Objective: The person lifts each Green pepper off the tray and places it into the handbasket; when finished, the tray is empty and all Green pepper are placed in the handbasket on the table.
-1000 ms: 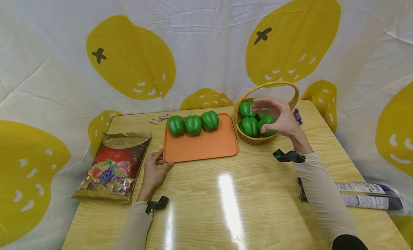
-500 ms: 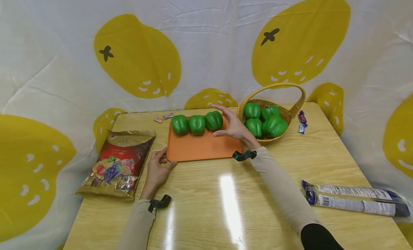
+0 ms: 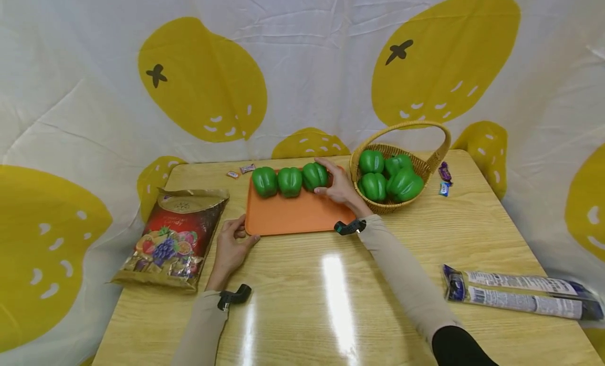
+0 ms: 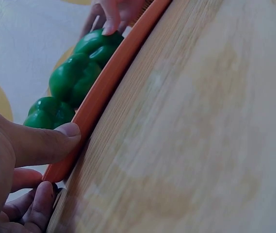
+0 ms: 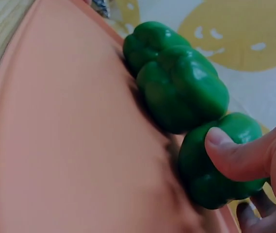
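Left hand (image 3: 231, 248) pinches the orange tray's (image 3: 290, 218) near-left corner — right hand (image 3: 342, 190) grips its rightmost pepper (image 3: 312, 177), open room in front.

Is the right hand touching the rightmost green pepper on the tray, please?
Touching. The right wrist view shows it: the thumb of the right hand lies directly on the green pepper, with no gap.

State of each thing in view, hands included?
Orange rectangular tray: holds three green bell peppers
Tan wicker basket: upright, four green peppers inside
Red and gold candy bag: lying face up
Left hand: gripping tray's near left corner
Right hand: gripping tray's rightmost pepper
Long plastic packet: lying flat
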`<state>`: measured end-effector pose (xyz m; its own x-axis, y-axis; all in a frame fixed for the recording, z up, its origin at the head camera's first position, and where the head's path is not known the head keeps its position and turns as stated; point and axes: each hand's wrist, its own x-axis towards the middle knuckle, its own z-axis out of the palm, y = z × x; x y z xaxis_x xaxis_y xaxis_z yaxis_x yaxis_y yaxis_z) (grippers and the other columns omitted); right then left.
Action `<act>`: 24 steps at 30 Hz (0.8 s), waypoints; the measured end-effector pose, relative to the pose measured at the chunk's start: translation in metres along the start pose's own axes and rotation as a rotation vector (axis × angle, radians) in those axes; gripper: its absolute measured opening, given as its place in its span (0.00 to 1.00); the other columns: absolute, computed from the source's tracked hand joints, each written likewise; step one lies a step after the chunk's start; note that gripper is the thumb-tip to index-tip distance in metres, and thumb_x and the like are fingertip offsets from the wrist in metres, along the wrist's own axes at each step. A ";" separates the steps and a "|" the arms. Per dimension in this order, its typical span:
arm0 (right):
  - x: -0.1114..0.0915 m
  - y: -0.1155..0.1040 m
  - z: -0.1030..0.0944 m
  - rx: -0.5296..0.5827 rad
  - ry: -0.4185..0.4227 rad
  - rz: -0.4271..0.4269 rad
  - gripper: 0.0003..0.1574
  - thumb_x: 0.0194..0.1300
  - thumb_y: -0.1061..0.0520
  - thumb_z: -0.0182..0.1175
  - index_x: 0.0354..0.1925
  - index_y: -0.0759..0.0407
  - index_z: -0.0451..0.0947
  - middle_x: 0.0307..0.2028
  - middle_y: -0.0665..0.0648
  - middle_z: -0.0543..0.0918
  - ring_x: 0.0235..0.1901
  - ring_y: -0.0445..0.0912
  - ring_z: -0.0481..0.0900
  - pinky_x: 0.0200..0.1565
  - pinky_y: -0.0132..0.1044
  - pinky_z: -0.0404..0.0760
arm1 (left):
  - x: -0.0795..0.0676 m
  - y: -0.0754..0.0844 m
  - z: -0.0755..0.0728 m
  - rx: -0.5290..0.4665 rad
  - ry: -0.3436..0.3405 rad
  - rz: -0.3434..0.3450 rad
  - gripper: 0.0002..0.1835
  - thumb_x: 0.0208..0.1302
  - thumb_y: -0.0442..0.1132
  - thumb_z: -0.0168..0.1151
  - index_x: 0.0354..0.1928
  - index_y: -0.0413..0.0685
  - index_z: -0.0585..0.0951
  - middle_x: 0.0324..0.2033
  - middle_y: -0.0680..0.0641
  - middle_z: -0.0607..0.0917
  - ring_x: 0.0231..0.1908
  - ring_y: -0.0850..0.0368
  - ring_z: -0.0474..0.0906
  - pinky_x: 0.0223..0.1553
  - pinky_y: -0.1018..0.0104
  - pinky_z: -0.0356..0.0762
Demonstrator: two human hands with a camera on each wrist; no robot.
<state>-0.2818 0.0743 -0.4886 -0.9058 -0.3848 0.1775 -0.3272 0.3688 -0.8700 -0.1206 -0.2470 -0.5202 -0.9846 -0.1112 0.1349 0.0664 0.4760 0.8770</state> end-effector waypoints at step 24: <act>-0.062 -0.080 -0.052 0.110 0.018 -0.236 0.53 0.35 0.59 0.85 0.63 0.52 0.76 0.61 0.54 0.75 0.61 0.48 0.73 0.66 0.42 0.71 | -0.003 0.001 0.001 0.005 0.016 0.011 0.39 0.51 0.34 0.77 0.66 0.36 0.73 0.48 0.39 0.76 0.40 0.47 0.78 0.41 0.76 0.75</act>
<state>-0.2138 0.1130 -0.4061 -0.8126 -0.4339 0.3891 -0.4998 0.1755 -0.8482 -0.1180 -0.2457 -0.5205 -0.9812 -0.1195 0.1516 0.0763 0.4813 0.8732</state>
